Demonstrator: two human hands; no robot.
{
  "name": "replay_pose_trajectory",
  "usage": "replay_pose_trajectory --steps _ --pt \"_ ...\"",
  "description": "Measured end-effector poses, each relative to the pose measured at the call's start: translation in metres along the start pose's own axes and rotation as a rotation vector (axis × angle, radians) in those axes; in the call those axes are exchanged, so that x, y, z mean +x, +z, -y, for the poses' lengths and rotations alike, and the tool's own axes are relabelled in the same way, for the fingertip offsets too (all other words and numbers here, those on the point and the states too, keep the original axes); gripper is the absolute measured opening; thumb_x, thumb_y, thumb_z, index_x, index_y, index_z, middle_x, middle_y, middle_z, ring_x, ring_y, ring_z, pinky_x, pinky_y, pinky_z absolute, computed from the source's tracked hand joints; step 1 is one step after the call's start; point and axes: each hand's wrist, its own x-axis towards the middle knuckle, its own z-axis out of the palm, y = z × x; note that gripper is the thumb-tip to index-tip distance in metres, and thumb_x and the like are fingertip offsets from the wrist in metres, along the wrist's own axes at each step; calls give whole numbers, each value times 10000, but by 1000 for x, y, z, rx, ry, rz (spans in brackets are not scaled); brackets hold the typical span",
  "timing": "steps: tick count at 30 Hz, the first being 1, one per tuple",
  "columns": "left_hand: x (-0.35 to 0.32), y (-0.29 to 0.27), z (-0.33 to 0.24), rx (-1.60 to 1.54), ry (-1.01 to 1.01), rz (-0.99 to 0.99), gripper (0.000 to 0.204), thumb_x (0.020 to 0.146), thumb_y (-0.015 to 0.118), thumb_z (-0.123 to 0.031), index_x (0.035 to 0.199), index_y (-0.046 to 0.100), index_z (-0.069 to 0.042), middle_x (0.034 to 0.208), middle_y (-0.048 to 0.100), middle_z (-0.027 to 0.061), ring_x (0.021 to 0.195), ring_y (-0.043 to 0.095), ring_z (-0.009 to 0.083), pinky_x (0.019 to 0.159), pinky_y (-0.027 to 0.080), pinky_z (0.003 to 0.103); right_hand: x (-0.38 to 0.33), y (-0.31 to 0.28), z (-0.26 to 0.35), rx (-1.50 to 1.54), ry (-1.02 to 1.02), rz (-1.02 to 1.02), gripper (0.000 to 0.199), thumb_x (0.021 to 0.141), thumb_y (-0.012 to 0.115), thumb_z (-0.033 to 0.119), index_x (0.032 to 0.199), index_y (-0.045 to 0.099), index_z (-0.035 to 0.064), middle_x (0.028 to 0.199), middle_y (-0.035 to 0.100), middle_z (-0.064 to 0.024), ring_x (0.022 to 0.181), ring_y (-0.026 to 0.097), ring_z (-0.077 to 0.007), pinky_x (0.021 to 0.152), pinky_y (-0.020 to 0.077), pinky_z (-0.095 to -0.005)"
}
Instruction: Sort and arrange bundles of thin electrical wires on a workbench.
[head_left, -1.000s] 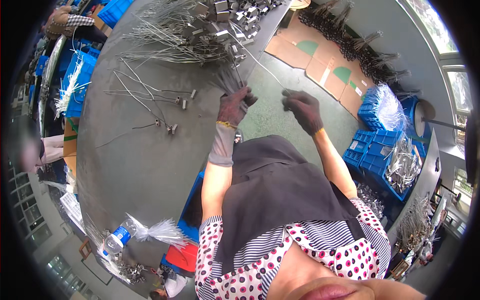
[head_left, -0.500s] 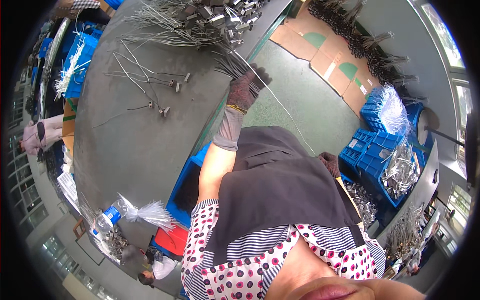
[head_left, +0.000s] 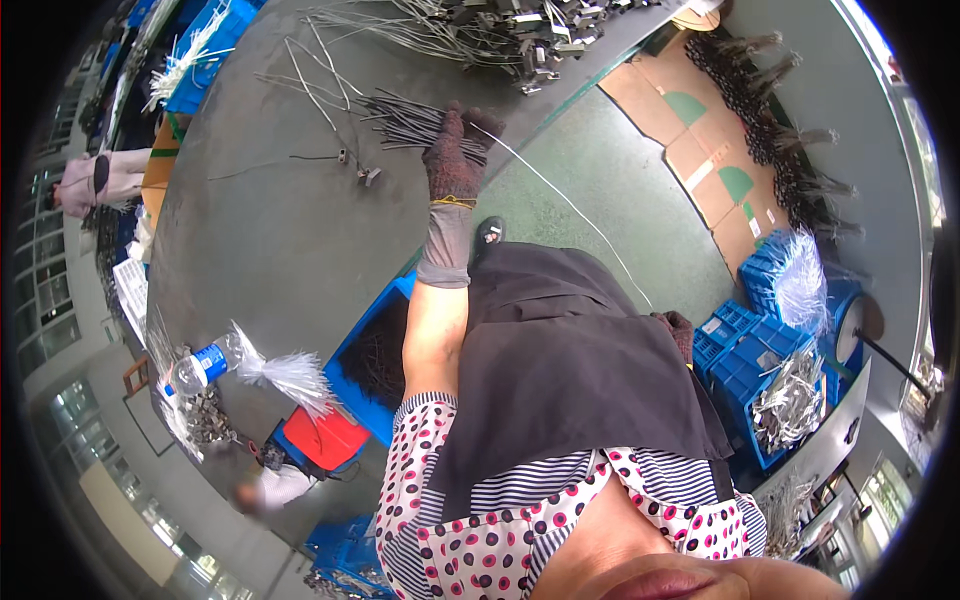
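Note:
My left hand (head_left: 460, 150), in a dark reddish-brown knit glove with a grey cuff, is closed around a bundle of thin dark cables (head_left: 403, 124). Their cut ends fan out to the left over the grey table. From this hand a long pale cable (head_left: 572, 207) runs through the air to my right hand (head_left: 677, 332). That hand wears a similar glove and is curled beside the dark apron, partly hidden by it; the cable's end meets it. Left of the bundle, several loose cables (head_left: 315, 90) with small connectors (head_left: 370, 177) lie on the table.
A heap of cables with metal-and-black connectors (head_left: 535, 45) covers the far table. Blue crates (head_left: 755, 365) stand at right, and a blue bin (head_left: 372, 350) of dark pieces is by my left arm. A bottle (head_left: 200, 370) lies at left. Flattened cardboard (head_left: 700, 160) covers the floor.
My left hand has swung left with the bundle, from the table's edge to over the tabletop. The view has shifted, and the heap now appears further right. The pale cable still spans both hands.

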Motion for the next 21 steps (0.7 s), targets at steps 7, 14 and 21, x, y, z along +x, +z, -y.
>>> replay_pose_trajectory --steps 7,14,21 --pt "-15 -14 -13 203 23 -95 202 962 616 -249 1104 628 -106 951 668 82 846 665 276 857 552 548 16 32 107 -134 -29 122 357 755 747 337 782 683 -13 642 634 -69 589 568 -148 563 467 -319" --pt "2 -41 -61 -20 161 -104 219 977 591 -309 1053 608 -104 936 656 67 851 656 242 853 552 521 22 18 78 -146 15 65 378 755 746 359 780 686 -14 655 641 -79 601 575 -152 575 472 -316" --pt "-14 -41 -38 89 36 -110 222 970 611 -273 1075 600 -78 926 658 94 809 667 259 812 576 507 34 52 125 -128 39 90 384 763 757 349 820 689 -25 663 645 -83 609 589 -164 586 490 -335"
